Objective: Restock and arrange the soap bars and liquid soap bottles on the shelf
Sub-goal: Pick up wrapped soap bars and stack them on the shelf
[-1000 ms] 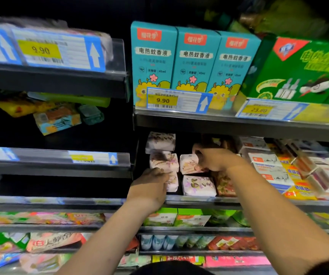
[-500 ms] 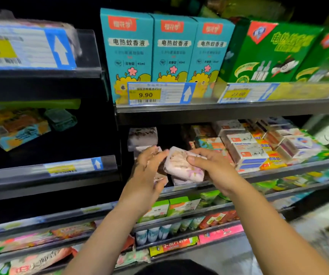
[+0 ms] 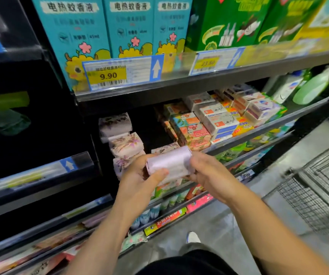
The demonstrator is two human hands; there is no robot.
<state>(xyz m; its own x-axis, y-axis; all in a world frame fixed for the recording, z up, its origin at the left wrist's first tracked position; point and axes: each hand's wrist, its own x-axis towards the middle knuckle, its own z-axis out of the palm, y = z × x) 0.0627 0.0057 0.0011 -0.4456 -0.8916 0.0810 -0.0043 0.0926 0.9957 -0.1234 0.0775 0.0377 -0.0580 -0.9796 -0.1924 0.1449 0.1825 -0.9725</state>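
A pale pink wrapped soap bar point(image 3: 169, 162) is held out in front of the shelf between both hands. My left hand point(image 3: 140, 179) grips its left end, thumb on top. My right hand point(image 3: 205, 173) holds its right end. Behind them a stack of floral-wrapped soap bars point(image 3: 125, 143) stands at the left of the soap shelf point(image 3: 258, 130), with another floral bar point(image 3: 165, 148) lying beside it. Boxed soaps point(image 3: 215, 120) fill the shelf's right part. Liquid soap bottles point(image 3: 310, 88) stand at the far right.
Teal boxes point(image 3: 104, 32) and green boxes point(image 3: 235, 22) fill the shelf above, behind price tags point(image 3: 120, 73). Lower shelves hold small packets point(image 3: 165, 219). A wire cart point(image 3: 318, 193) stands on the floor at the right. My shoe point(image 3: 193, 237) shows below.
The hands have drawn the soap bar away from the shelf and turned it so its plain side faces up. The camera has swung right, bringing the cart into view.
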